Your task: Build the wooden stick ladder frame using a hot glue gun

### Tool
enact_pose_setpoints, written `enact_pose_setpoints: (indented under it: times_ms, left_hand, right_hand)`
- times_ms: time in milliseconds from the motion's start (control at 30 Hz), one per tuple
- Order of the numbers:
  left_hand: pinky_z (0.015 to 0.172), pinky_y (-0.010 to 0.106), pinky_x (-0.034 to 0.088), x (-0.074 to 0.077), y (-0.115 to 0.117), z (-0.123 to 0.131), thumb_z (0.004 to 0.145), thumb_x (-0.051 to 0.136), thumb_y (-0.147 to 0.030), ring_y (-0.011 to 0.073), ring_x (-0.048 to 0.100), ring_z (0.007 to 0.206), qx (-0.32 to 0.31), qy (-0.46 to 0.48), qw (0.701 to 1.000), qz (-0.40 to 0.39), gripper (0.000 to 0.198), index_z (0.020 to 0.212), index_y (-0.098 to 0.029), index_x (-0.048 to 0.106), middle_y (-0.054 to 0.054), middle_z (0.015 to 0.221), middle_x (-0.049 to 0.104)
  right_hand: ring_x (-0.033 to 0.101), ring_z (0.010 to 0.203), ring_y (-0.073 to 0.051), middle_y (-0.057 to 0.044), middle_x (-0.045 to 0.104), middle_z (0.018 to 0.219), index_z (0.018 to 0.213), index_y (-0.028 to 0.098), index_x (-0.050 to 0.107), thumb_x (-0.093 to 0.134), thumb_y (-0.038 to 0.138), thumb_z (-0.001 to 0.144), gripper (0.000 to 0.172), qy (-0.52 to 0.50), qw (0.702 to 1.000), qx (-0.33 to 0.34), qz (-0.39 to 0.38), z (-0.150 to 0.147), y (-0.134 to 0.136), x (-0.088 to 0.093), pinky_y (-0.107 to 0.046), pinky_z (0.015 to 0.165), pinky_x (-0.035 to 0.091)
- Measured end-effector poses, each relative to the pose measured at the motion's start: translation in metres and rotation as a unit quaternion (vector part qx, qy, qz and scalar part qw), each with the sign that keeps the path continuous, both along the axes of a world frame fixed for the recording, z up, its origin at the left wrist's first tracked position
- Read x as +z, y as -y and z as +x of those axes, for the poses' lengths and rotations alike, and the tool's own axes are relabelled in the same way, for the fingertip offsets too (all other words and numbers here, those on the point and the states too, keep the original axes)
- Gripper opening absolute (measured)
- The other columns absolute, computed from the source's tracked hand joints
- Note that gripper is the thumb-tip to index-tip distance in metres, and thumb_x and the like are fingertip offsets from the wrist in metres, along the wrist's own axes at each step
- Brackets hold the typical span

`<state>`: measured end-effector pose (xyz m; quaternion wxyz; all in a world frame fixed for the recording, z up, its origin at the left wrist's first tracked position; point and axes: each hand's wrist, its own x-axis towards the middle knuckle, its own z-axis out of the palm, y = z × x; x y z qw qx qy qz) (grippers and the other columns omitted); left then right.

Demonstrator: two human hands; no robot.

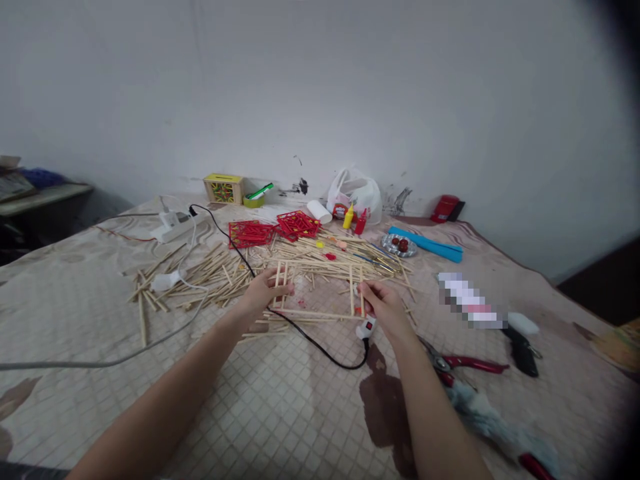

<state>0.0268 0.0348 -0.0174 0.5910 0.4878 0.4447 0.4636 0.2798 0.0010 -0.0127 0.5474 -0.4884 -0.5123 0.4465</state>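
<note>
Softly and evenly lit, moderately bright, from no clear direction, without glare. Faintly shadowed just under the left hand [263, 292] and the right hand [385, 308]. Darkened by a heavy vignette down the right edge and in the far right corner. Dimmer at the far left. Bowed by wide-angle distortion toward the edges, stretched along the near edge. Sharp in the middle, softer at the near right. Pixelated over one patch [467, 301] on the right.

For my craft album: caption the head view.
Left hand grips a stick frame; right hand holds a glue gun.
</note>
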Motion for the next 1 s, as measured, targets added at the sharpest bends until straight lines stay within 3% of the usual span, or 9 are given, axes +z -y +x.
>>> enact_pose_setpoints:
  times_ms: [267, 467, 833, 1000]
  left_hand:
    - [0.044, 0.018, 0.034, 0.0036, 0.0046, -0.0022, 0.059, 0.072, -0.027, 0.0064, 0.051, 0.048, -0.03, -0.011, 0.999, -0.029, 0.025, 0.075, -0.014, 0.059, -0.004, 0.058, 0.056]
    - [0.04, 0.018, 0.031, 0.0022, 0.0059, -0.0007, 0.056, 0.074, -0.028, 0.0053, 0.046, 0.04, -0.038, -0.008, 0.998, -0.043, 0.027, 0.069, -0.015, 0.055, -0.005, 0.053, 0.056]
    - [0.042, 0.018, 0.033, -0.0024, 0.0056, 0.0005, 0.056, 0.074, -0.032, 0.0082, 0.052, 0.046, -0.021, -0.005, 0.999, -0.047, 0.027, 0.069, -0.015, 0.058, -0.003, 0.054, 0.058]
    - [0.042, 0.019, 0.032, -0.002, 0.0062, -0.0001, 0.058, 0.073, -0.031, 0.0059, 0.046, 0.042, -0.017, -0.008, 0.999, -0.033, 0.024, 0.067, -0.014, 0.06, -0.003, 0.051, 0.055]
  right_hand:
    - [0.033, 0.034, -0.005, 0.008, 0.039, 0.039, 0.066, 0.016, 0.056, 0.063, 0.047, 0.067, 0.031, -0.002, 1.0, 0.009, -0.006, -0.0024, 0.0008, 0.0001, -0.019, 0.034, 0.023]
    - [0.032, 0.035, -0.005, 0.008, 0.04, 0.04, 0.067, 0.016, 0.056, 0.063, 0.047, 0.067, 0.032, 0.0, 1.0, 0.01, -0.007, -0.0023, 0.0007, -0.0012, -0.019, 0.035, 0.022]
    - [0.032, 0.034, -0.005, 0.008, 0.039, 0.039, 0.067, 0.016, 0.056, 0.063, 0.048, 0.067, 0.033, 0.001, 1.0, 0.008, -0.011, -0.003, 0.0003, -0.0009, -0.019, 0.034, 0.022]
    - [0.032, 0.033, -0.005, 0.008, 0.04, 0.039, 0.067, 0.016, 0.056, 0.064, 0.048, 0.066, 0.034, 0.005, 1.0, 0.005, -0.011, -0.0032, 0.0001, -0.0011, -0.019, 0.034, 0.022]
